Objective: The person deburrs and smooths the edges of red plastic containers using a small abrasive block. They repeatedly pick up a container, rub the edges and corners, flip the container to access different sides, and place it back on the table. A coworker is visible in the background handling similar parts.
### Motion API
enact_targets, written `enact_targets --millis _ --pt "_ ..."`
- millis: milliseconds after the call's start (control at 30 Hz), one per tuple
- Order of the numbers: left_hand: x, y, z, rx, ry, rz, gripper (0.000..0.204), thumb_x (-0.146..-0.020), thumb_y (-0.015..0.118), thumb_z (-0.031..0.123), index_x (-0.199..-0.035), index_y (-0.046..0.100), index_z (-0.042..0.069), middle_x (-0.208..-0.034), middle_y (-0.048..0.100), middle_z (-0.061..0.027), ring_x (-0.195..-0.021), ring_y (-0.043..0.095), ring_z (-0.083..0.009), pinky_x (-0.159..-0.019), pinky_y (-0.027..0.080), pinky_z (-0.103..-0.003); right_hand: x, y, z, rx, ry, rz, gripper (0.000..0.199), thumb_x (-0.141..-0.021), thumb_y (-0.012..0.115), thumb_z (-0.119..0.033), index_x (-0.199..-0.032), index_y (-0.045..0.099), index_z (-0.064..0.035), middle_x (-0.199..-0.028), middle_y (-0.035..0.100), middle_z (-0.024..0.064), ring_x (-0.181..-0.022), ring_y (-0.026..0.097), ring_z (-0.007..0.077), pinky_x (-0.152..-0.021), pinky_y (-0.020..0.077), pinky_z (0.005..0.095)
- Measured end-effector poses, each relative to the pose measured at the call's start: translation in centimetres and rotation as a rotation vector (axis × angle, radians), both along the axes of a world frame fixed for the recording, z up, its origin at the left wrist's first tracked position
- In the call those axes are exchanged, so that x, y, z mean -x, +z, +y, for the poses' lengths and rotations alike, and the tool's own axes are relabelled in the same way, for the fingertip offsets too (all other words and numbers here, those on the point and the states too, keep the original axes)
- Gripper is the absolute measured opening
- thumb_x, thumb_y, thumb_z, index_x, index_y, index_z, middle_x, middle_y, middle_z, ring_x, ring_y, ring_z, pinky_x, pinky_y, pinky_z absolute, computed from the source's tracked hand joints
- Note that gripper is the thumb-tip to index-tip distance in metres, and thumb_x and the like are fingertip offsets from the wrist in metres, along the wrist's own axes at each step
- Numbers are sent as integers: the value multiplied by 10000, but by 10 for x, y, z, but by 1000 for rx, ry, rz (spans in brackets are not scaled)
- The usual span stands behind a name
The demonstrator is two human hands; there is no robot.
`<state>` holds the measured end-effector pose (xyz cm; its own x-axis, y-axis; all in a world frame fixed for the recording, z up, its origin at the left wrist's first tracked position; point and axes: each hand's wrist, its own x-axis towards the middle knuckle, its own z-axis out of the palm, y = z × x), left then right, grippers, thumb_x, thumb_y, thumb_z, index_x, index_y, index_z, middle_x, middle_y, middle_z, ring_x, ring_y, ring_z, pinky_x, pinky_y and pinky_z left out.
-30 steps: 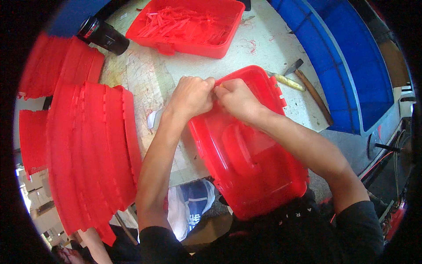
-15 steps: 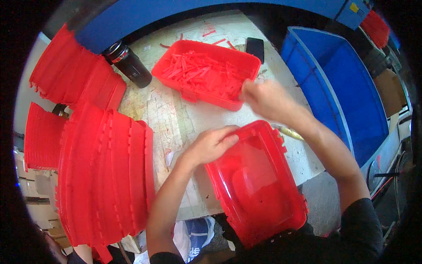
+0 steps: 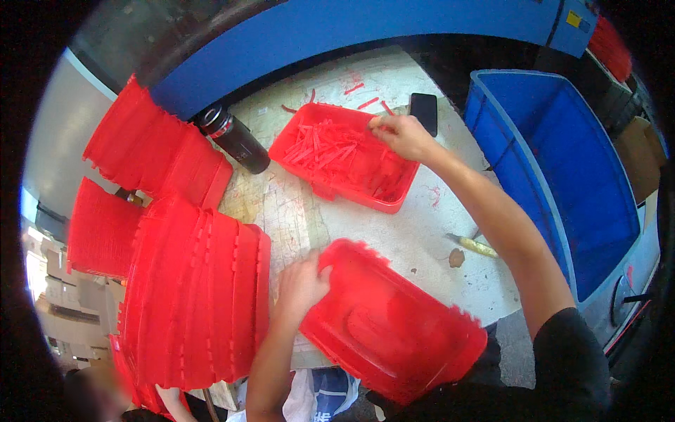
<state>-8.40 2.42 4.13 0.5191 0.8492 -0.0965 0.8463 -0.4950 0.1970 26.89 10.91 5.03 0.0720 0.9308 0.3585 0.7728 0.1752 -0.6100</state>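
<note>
Nearest, a rectangular, glossy red plastic lid [image 3: 394,316] is gripped at its 10 o'clock corner by the left hand [image 3: 301,281], whose thumb is bent over the edge; compared with half a second ago, the lid's far end has been swung toward 11 o'clock. At its 9 o'clock, a tall nested stack of red plastic shells [image 3: 197,295] is seen; at 1 o'clock, a yellow-handled knife [image 3: 478,246] is laid on the table. Farther off, toward 11 o'clock, a red plastic bin [image 3: 367,200] is filled with thin red strips [image 3: 320,144]. The right hand [image 3: 399,135], earlier seen at the bin's near right corner, is now held over its far right rim, well apart from the lid; its fingers are gathered together, but whether anything is pinched cannot be told.
</note>
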Motion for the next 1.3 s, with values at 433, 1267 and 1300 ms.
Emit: enact_targets --millis 433,1267,1300 --pt "-42 94 -103 578 72 -1227 409 -1056 481 238 -1407 430 34 -805 652 -122 -577 617 -154 -519 493 -261 68 44 -192 178 589 1475 266 -1030 560 -246 -1152 659 -32 -861 680 47 -789 650 130 -719 528 285" --pt "-242 21 -25 59 -1069 45 251 -924 629 266 -1039 714 59 -995 712 -156 -1026 646 -336 -937 481 -437 -8 -6 -357 31 246 2089 464 -1021 431 -570 -938 531 -125 -596 318 -86 -473 270 34 -423 242 217" --pt "-233 17 -17 52 -1081 8 252 -933 621 271 -1029 713 58 -979 710 -157 -1006 649 -338 -920 488 -439 -7 -5 -357 80 275 2072 463 -1028 421 -567 -955 533 -123 -604 314 -87 -488 267 43 -444 239 229"
